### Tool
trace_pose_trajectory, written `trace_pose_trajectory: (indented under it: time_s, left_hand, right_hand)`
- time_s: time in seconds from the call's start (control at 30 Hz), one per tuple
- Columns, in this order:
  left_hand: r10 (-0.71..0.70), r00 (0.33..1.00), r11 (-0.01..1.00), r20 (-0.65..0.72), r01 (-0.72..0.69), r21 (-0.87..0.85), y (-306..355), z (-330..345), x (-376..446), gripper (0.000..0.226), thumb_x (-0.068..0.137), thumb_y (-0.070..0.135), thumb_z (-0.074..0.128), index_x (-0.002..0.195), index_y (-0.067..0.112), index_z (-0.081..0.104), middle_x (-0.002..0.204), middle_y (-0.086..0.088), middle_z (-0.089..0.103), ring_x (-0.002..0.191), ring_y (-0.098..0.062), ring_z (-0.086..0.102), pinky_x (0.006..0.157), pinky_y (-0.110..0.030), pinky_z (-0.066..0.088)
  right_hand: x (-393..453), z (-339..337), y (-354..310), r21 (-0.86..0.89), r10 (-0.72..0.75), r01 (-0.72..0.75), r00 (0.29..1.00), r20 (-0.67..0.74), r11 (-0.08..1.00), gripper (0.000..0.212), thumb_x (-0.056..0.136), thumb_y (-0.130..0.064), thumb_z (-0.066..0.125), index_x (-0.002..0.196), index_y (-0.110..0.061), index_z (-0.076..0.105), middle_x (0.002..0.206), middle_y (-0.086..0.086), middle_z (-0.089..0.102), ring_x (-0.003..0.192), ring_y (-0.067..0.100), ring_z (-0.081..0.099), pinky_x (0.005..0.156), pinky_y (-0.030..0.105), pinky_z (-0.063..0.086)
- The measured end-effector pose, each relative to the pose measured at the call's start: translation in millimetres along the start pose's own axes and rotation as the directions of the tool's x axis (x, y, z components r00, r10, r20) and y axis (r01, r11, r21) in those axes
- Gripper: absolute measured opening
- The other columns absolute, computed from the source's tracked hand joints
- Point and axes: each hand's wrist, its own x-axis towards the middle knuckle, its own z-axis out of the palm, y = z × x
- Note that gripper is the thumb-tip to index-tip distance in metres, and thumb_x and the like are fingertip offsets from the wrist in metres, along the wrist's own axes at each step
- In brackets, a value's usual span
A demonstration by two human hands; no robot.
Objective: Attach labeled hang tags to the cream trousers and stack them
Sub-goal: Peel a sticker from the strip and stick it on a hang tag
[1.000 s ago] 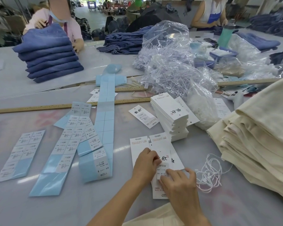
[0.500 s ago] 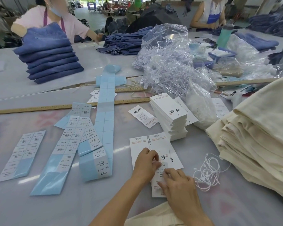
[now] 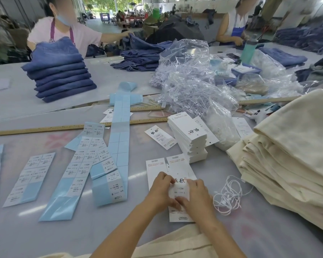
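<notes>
Far out to the left of the hands, blue backing strips with white size labels (image 3: 76,168) lie on the counter (image 3: 45,235), running away from the person. The left hand (image 3: 159,189) rests on the hang tag (image 3: 179,215), its fingers curled, with the tips pinching the left edge of a small white "1103#" label (image 3: 179,189) that lies on the tag. The right hand (image 3: 197,197) presses down on the right side of the same label, thumb near the left hand's thumb at the label's lower edge; the two hands almost touch. The tag lies flat directly under both hands, its long axis running from the person outward, printed characters at the far end and small print at the near end. Two more tags lie just beyond the hands, and a stack of blank tags (image 3: 188,138) stands farther out to the right. Just right of the right hand sits a tangle of white string loops (image 3: 229,196), and beyond it the pile of folded cream trousers (image 3: 291,157). Another cream piece lies at the near edge under the forearms.

Compared with a second ago, the label sits flatter on the tag, and the right hand has moved up over it, fingers spread across its right half rather than holding its lower corner.
</notes>
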Motion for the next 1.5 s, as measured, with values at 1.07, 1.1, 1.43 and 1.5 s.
trace_pose_trajectory:
  time_s: [1.07, 1.1, 1.43, 1.5]
  left_hand:
    - [-0.511, 0.857, 0.529, -0.061, 0.258, -0.809, 27.2, 7.7, -33.0, 0.018, 0.086, 0.01, 0.067, 0.07, 0.001, 0.069, 0.08, -0.019, 0.07, 0.074, -0.028, 0.067, 0.076, -0.037, 0.058]
    - [-0.511, 0.859, 0.512, -0.034, 0.273, -0.815, 26.1, 6.3, -32.9, 0.019, 0.088, 0.005, 0.064, 0.07, -0.002, 0.067, 0.078, -0.019, 0.068, 0.07, -0.027, 0.066, 0.074, -0.037, 0.057]
    - [-0.573, 0.779, 0.572, -0.255, 0.157, -0.805, 35.0, -32.4, -45.6, 0.021, 0.073, 0.002, 0.077, 0.06, 0.002, 0.061, 0.073, -0.018, 0.069, 0.067, -0.027, 0.066, 0.065, -0.035, 0.055]
    - [-0.52, 0.747, 0.7, -0.414, 0.095, -0.708, 38.7, -45.8, -52.3, 0.033, 0.069, 0.012, 0.082, 0.049, 0.009, 0.056, 0.055, -0.006, 0.063, 0.056, -0.021, 0.058, 0.059, -0.03, 0.048]
  right_hand:
    - [-28.4, -3.5, -16.5, 0.907, 0.1, -0.019, 0.995, -0.026, 0.42, 0.034, 0.079, -0.012, 0.074, 0.106, -0.016, 0.055, 0.1, -0.004, 0.061, 0.088, 0.009, 0.061, 0.068, 0.013, 0.05]
    - [-27.6, -3.8, -15.6, 0.906, 0.103, -0.03, 0.995, -0.015, 0.421, 0.036, 0.079, -0.014, 0.074, 0.109, -0.016, 0.054, 0.102, -0.004, 0.06, 0.091, 0.012, 0.06, 0.074, 0.019, 0.051]
    - [-2.0, -0.3, -11.6, 0.827, 0.207, -0.07, 0.977, -0.057, 0.558, 0.047, 0.085, 0.009, 0.047, 0.127, -0.012, 0.048, 0.118, 0.017, 0.06, 0.103, 0.028, 0.06, 0.087, 0.036, 0.051]
    - [2.2, -0.6, -13.0, 0.647, 0.134, -0.064, 0.989, -0.059, 0.76, 0.043, 0.087, 0.0, 0.052, 0.13, -0.006, 0.049, 0.128, 0.015, 0.054, 0.115, 0.027, 0.052, 0.095, 0.027, 0.04]
